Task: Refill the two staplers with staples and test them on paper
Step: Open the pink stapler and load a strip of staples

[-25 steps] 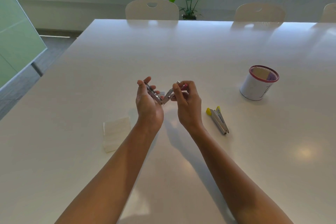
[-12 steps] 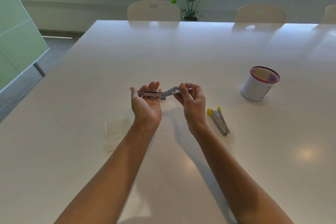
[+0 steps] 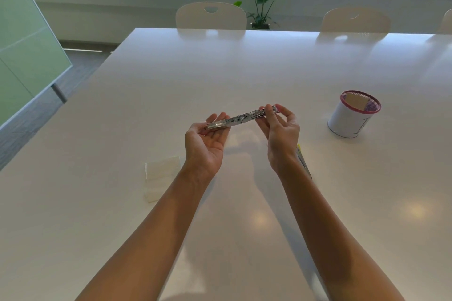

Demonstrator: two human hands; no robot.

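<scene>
I count two staplers: one [image 3: 242,118] opened out flat between my two hands, left [image 3: 205,146] and right [image 3: 281,137], and one [image 3: 303,160] on the table [image 3: 244,68] (mostly behind my right wrist). One paper [image 3: 161,176], one cup [image 3: 352,117], one plant [image 3: 264,0], three chairs.

Silver stapler [image 3: 241,118] unfolded flat; yellow stapler [image 3: 301,157] on table.

Shiny metal stapler [image 3: 242,118], mid frame. Glossy smooth white tabletop [image 3: 244,68]. Soft paper [image 3: 161,177], lower left. Mesh-topped cup [image 3: 352,117], right.
</scene>
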